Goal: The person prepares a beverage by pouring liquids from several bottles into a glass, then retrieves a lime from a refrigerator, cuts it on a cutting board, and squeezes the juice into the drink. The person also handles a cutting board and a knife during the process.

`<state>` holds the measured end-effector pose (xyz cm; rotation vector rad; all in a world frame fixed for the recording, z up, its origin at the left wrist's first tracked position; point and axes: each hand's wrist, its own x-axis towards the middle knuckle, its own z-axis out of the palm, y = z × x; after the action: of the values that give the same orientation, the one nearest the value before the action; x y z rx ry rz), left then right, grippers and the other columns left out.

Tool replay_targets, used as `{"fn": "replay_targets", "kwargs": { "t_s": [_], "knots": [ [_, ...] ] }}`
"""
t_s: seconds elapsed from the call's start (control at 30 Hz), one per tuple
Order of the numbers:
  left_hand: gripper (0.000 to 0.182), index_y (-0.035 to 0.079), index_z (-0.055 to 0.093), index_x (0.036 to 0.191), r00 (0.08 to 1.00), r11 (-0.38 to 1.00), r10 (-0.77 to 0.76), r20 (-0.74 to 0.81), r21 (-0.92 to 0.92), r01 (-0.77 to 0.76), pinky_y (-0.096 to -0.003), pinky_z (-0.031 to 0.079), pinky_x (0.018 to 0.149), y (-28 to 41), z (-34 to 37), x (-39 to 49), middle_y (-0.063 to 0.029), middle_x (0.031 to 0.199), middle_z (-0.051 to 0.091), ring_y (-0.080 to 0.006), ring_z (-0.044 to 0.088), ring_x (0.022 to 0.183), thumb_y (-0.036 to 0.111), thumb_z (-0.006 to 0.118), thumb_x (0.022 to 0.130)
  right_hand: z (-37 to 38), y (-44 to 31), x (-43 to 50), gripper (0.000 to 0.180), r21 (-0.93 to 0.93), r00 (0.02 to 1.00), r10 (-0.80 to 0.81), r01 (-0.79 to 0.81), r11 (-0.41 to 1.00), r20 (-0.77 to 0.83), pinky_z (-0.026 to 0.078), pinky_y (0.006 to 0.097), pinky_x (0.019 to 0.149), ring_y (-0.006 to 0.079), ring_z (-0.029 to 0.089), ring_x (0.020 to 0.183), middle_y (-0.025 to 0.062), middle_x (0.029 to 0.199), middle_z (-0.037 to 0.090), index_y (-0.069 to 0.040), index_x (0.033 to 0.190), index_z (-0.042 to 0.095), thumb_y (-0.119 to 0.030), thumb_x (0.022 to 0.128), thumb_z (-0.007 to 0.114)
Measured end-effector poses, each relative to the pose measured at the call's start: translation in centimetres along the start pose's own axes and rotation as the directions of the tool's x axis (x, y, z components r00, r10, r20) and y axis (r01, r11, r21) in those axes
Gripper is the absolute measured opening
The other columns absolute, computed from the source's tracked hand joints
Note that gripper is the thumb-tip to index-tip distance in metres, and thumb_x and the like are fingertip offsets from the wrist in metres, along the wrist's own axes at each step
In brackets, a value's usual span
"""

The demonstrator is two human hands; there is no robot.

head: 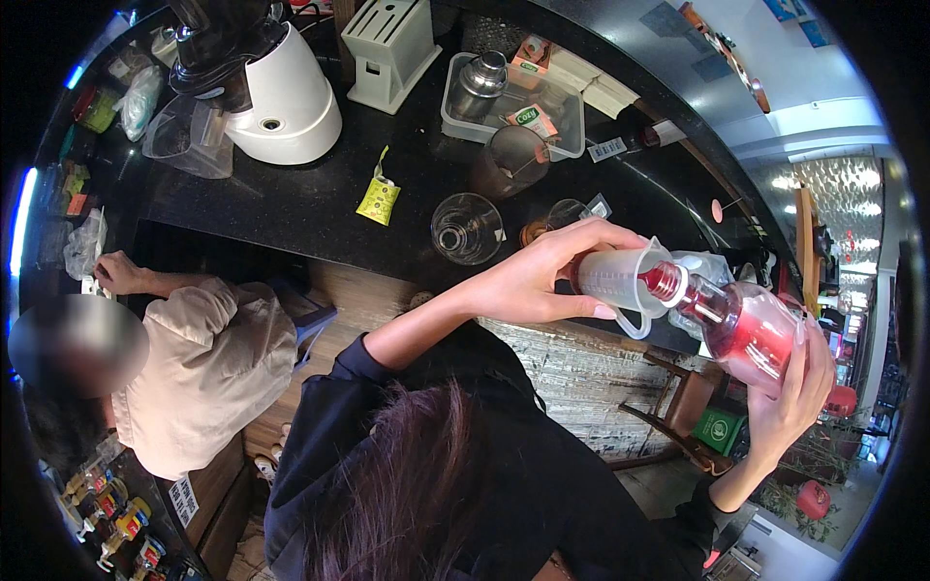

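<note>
In my left hand (538, 279) is a small translucent plastic measuring jug (617, 279) with a handle, tilted on its side. My right hand (795, 385) grips a clear bottle of red liquid (763, 334) by its body. The bottle's neck points into the jug's mouth, and red liquid shows at the bottle's mouth. On the black counter beside my left hand stand an empty glass (466, 229), a dark tinted tumbler (511, 161) with a stirrer and another glass (567, 214) with amber contents low down.
A white juicer (290, 109), a knife block (392, 51) and a yellow-green packet (378, 200) are on the black counter (290, 210). A plastic tub (454, 131) holds a metal cocktail shaker (483, 76). Another person (211, 363) in a beige shirt is at the left.
</note>
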<state>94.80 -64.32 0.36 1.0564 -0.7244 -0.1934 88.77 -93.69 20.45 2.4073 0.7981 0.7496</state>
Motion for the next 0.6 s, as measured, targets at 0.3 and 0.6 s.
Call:
{"fn": "replay_targets", "kwargs": {
  "t_s": [0.3,0.6],
  "knots": [
    [0.072,0.005,0.041,0.143,1.0,1.0,-0.017,0.003,-0.01,0.017,-0.0327,0.047,0.102,-0.05,0.0,-0.09,-0.0091,0.141,0.044,-0.0188,0.047,0.129,0.002,0.078,0.081,0.44,0.15,-0.33,0.083,0.038,1.0,0.001,-0.001,0.999,-0.005,0.043,0.0499,0.1,0.038,0.056,0.118,0.0153,0.132,0.056,-0.011,0.139,0.048,0.002,0.06,0.072],
    [0.073,0.004,0.04,0.144,0.999,0.999,-0.047,0.011,-0.026,0.047,-0.0329,0.045,0.102,0.35,0.01,-0.16,-0.0083,0.138,0.045,-0.018,0.048,0.127,0.0,0.077,0.081,0.62,-0.11,-0.58,0.083,0.137,0.998,0.039,-0.044,0.99,0.039,0.043,0.0475,0.1,0.0377,0.057,0.117,0.0158,0.133,0.056,-0.009,0.141,0.047,-0.004,0.064,0.079]
  ]
}}
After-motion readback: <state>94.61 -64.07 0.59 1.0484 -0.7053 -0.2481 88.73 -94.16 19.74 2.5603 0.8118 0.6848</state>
